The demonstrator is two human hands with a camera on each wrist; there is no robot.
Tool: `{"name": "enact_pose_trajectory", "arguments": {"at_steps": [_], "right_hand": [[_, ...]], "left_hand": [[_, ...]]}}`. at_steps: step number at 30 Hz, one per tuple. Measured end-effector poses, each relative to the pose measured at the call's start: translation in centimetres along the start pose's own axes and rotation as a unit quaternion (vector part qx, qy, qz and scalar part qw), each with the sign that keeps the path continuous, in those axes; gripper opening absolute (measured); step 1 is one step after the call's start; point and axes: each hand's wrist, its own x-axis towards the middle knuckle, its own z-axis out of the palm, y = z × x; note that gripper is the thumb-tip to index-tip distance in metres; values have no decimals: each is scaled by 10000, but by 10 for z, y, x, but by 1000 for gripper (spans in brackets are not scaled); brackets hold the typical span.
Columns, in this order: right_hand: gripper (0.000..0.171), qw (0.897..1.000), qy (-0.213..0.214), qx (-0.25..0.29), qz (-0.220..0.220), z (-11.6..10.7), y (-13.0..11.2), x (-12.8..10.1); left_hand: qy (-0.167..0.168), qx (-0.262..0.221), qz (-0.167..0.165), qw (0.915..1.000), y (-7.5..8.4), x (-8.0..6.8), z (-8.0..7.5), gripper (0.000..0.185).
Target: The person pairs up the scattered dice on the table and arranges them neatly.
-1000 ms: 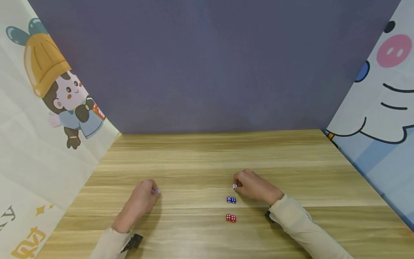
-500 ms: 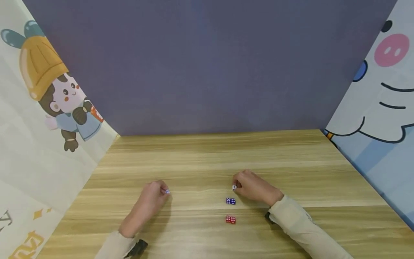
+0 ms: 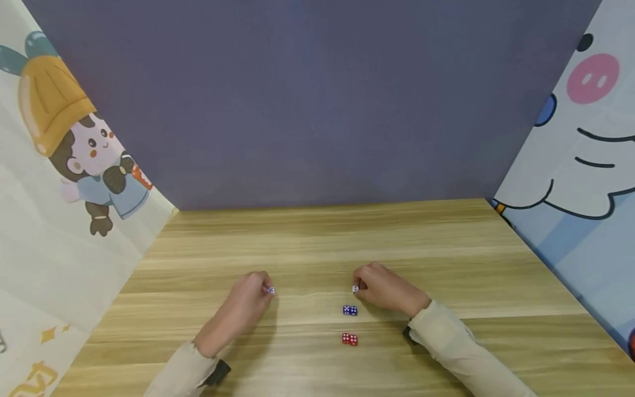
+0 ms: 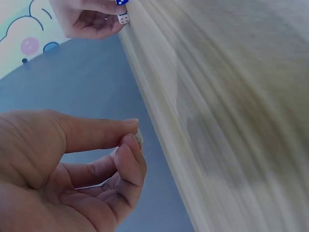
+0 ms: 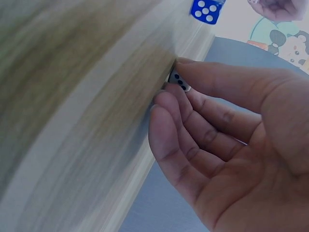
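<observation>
Head view: left hand (image 3: 248,306) pinches a small die (image 3: 270,290), right hand (image 3: 387,289) pinches a white die (image 3: 355,288).

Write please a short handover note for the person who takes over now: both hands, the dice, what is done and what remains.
Left hand: pinches a small die above the table.
Right hand: holds a white die at the table surface.
Done: blue die and red die lie in a line, with the white die just beyond them.
Left, probably: release the white die and set down the left hand's die.
</observation>
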Motion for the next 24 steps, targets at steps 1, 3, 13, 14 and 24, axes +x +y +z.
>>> {"name": "enact_pose_trajectory", "arguments": {"at_steps": [1,3,13,14,24], "right_hand": [[4,10000,-9,-8,-28,0,0,0],[4,10000,-20,19,-67,0,0,0],[6,9999,-3,-7,115,-4,5,-5],[5,9999,-1,-8,106,-4,5,-5],[8,9995,135,-166,-242,2,0,2]], "left_hand": [[6,7,45,10000,2,2,1,14],[36,40,191,9998,5,6,3,14],[-396,-359,883,9947,40,41,26,7],[-483,-397,937,9936,42,44,29,7],[-1402,-544,1141,9820,56,73,62,10]]}}
